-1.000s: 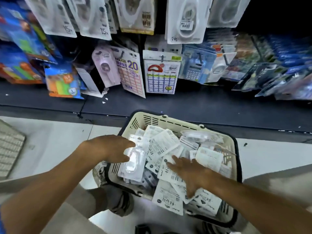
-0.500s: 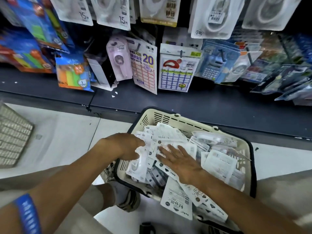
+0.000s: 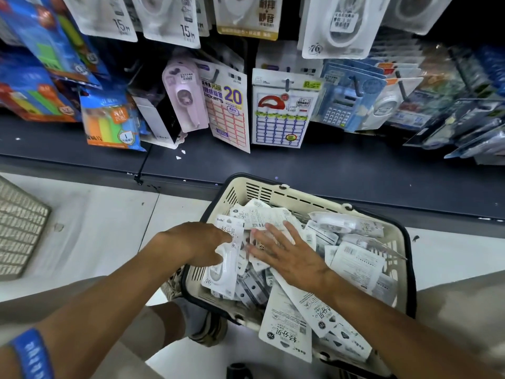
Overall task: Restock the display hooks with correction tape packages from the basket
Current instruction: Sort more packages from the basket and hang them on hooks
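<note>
Head view: left hand point(image 3: 200, 246) fingertips hidden under package point(image 3: 222, 272)

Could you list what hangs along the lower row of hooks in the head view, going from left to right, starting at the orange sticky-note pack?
Orange sticky-note pack → pink correction tape package → "20" stickers pack → blue-grid label pack → blue calculator package.

left hand point(image 3: 200, 246) fingers: tips hidden behind package point(image 3: 222, 265); basket point(image 3: 273, 194): near edge cut off; package print: unreadable
</note>
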Motion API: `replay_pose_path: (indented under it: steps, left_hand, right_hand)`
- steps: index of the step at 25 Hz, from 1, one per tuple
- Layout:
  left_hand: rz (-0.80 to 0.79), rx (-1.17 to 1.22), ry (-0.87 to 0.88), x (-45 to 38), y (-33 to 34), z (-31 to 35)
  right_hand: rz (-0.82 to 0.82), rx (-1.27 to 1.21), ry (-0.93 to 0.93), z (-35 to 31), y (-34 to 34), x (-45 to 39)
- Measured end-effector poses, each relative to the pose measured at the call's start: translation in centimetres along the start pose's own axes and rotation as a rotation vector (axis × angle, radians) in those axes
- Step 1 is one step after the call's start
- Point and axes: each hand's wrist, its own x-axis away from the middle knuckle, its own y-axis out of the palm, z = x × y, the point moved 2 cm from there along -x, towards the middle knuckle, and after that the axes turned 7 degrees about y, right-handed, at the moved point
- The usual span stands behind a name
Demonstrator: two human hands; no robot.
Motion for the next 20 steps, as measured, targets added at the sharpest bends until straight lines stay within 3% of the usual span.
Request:
replay_pose_path:
  steps: [3, 7, 20]
  left_hand:
    - [0.003, -0.001, 0.004, 0.0, 0.0, 0.1]
    - [0.009, 0.009, -0.001, 0.1, 0.3, 0.0]
    - [-0.021, 0.02, -0.017, -0.9, 0.6, -0.5]
  right_hand:
    - [-0.032, -0.134, 0.232, 0.0, -0.4, -1.6]
    - [-0.243, -0.159, 0.181, -0.7, 0.9, -2.3]
    - [-0.186, -0.051, 0.352, -1.6, 1.4, -7.8]
